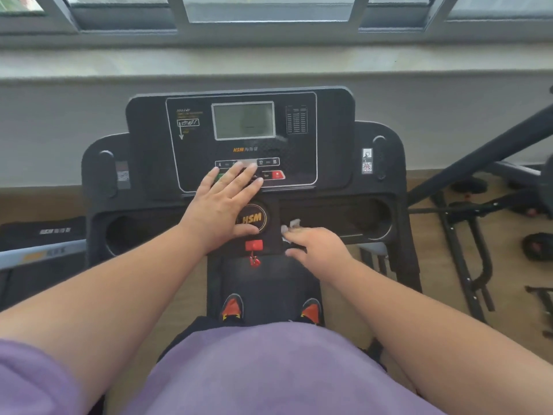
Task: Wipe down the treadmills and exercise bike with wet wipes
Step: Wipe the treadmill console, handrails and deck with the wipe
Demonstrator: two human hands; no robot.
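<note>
Treadmill console [242, 139] facing the person, set before a grey sill under windows.
Left hand [223, 202] lies spread flat on the console's lower edge; right hand [318, 248] pinches a crumpled wet wipe [289, 229] beside the right cup tray, its axis unclear.

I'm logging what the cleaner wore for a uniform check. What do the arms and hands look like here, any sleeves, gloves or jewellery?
Both forearms are bare. The left hand and right hand wear no gloves, and no rings, watch or bracelet show. A short purple sleeve shows at the lower left, matching the purple shirt.
</note>
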